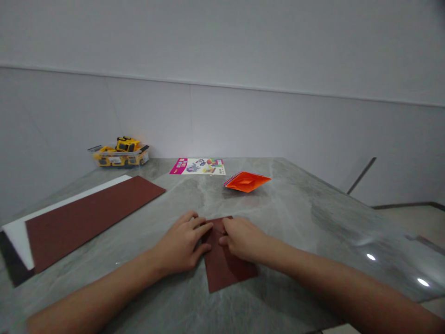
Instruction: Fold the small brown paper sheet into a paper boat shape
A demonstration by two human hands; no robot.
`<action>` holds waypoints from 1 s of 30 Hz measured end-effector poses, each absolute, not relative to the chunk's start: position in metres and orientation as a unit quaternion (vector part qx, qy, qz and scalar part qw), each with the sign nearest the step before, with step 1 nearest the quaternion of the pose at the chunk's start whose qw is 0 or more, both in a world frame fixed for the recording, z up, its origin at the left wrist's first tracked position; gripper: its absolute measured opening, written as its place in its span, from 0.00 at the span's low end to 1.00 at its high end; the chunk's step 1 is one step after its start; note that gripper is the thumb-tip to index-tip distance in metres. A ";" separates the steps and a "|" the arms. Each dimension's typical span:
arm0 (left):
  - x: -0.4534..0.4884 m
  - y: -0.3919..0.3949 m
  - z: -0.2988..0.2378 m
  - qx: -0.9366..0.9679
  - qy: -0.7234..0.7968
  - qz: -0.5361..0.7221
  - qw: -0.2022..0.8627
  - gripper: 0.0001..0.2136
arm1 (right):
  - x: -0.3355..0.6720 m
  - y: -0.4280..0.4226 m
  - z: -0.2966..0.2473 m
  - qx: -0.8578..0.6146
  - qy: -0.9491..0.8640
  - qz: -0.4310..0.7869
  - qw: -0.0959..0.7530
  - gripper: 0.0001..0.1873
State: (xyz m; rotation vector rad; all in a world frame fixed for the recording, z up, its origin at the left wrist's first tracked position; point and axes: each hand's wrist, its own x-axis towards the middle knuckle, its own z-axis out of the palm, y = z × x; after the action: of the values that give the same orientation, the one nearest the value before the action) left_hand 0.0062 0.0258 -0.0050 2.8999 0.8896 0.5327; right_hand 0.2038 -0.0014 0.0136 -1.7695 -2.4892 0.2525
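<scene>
A small piece of brown paper point(225, 271) lies flat on the grey marbled table in front of me. My left hand point(186, 241) rests at its left edge, fingers stretched out and their tips on the paper. Across the sheet's upper right part, my right hand point(241, 239) is closed, with curled fingers and thumb against the paper. A faint crease or flap edge shows between the two hands. The right hand covers part of the paper's right edge.
Beyond my hands sits an orange folded paper shape point(246, 182), near a printed booklet point(198, 166). A clear plastic box point(118, 157) with a yellow toy vehicle point(125, 144) stands back left. Large brown sheets point(93, 218) overlap white point(17, 232) and black sheets point(12, 260) at left.
</scene>
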 end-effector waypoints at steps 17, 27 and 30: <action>0.013 0.051 -0.027 0.859 0.458 0.206 0.102 0.05 | 0.173 0.018 -0.006 -0.519 -0.846 -0.008 0.119 0.11; 0.006 0.047 -0.006 0.890 0.399 0.208 0.071 0.09 | 0.177 0.026 -0.012 -0.522 -0.830 0.009 0.199 0.08; 0.007 0.047 -0.008 0.887 0.400 0.230 0.013 0.09 | 0.177 0.029 -0.012 -0.496 -0.840 0.002 0.222 0.08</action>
State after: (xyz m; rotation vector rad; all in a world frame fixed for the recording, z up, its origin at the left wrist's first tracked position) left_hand 0.0073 0.0468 -0.0078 2.7637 1.2478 0.7163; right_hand 0.1775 0.0290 -0.0119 -1.3699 -2.3205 0.0063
